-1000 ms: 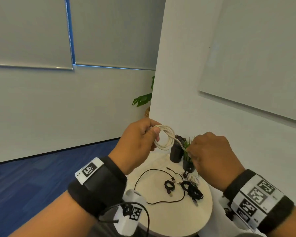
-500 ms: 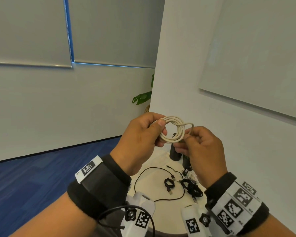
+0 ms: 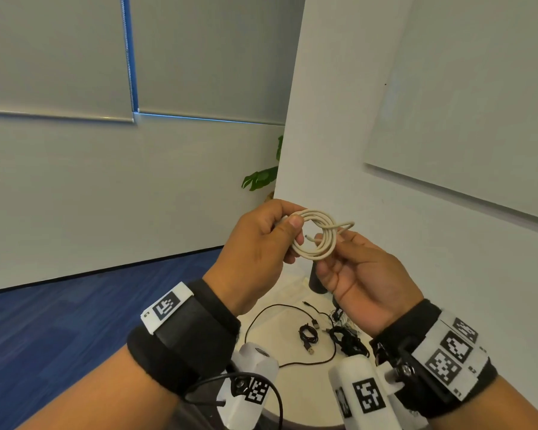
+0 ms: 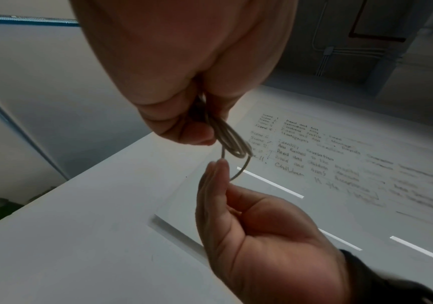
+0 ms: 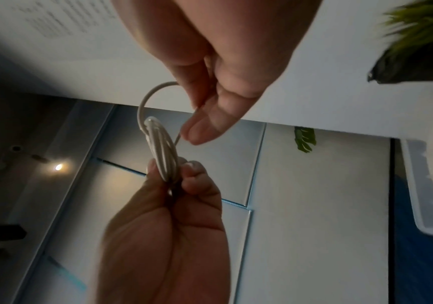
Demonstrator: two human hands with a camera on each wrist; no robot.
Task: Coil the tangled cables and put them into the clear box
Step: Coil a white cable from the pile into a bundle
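Observation:
A white cable is wound into a small coil and held up in front of me, above the round table. My left hand pinches the coil's left side between thumb and fingers; in the right wrist view this left hand grips the coil from below. My right hand, palm up, pinches the loose tail, which loops over the coil's right side. In the left wrist view, the right hand holds that tail under the left hand. Several black cables lie on the table.
A small black coil and a long loose black cable lie on the table, with dark pots at its back. A pale translucent container edge shows in the right wrist view. A white wall stands close on the right.
My right hand has moved left from beside the plant to the coil and turned palm up. The straight tail is now a loop across the coil. Both hands have risen slightly.

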